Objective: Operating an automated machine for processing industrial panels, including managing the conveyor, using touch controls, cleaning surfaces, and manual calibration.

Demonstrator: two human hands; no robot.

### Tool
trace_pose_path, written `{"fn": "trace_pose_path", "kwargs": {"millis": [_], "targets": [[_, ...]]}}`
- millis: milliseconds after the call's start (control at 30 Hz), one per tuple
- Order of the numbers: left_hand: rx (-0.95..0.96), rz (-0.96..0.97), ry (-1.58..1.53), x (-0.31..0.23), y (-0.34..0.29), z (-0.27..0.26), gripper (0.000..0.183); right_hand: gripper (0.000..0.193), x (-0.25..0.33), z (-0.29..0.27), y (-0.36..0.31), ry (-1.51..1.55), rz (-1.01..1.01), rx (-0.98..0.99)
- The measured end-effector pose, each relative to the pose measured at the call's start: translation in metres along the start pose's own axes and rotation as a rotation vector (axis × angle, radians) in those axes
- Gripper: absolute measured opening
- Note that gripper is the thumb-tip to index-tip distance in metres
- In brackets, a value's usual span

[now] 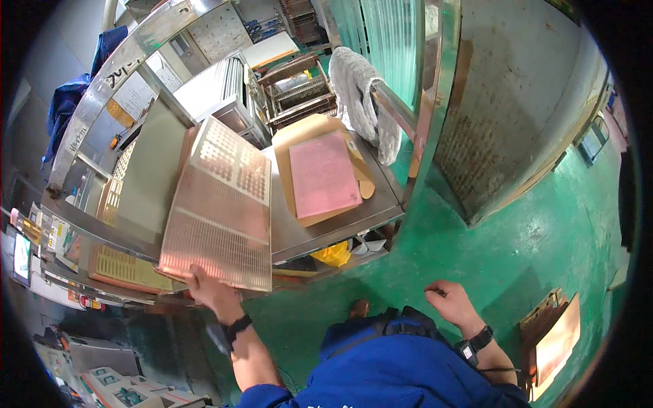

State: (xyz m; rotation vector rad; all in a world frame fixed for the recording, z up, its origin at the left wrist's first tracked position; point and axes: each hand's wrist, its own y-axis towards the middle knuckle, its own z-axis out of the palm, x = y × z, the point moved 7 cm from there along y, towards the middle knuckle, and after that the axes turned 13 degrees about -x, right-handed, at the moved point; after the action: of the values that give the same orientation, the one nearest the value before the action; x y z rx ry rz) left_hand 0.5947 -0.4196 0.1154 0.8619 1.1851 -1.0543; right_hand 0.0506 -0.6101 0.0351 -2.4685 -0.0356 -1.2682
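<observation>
My left hand [212,294] grips the near edge of a copper-coloured circuit board panel [221,204]. Rows of fine slots and light round spots pattern the panel, which leans at a tilt over the left part of a metal bench. My right hand [450,302] hangs in front of my body, away from the bench, its fingers curled with nothing visible in them. To the right of the panel, a pink sheet [323,173] lies flat on a piece of brown cardboard [309,129].
A metal frame [85,112] arches over the bench's left side. A grey cloth [367,102] hangs on a rail by clear strip curtains [391,47]. Racks [296,88] stand behind. More panels [554,340] lean on the green floor [469,251] at right. A yellow bag [332,254] sits under the bench.
</observation>
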Motion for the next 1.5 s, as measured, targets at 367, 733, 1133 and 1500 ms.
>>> {"fn": "trace_pose_path", "kwargs": {"millis": [367,733,1133,1500], "targets": [[0.547,-0.248,-0.244,-0.071,0.015,-0.097,0.046,0.059,0.027,0.018,0.006,0.168,-0.014,0.141],[0.745,-0.499,-0.146,-0.001,-0.055,-0.05,0.037,0.08,0.025,0.025,-0.015,1.219,0.072,0.463],[0.945,-0.367,-0.1,0.01,-0.076,-0.013,0.038,0.052,-0.069,-0.021,-0.07,1.098,0.058,0.205],[1.351,-0.582,-0.14,0.002,-0.254,0.08,0.051,0.06,-0.104,-0.041,-0.119,1.494,0.087,0.138]]}}
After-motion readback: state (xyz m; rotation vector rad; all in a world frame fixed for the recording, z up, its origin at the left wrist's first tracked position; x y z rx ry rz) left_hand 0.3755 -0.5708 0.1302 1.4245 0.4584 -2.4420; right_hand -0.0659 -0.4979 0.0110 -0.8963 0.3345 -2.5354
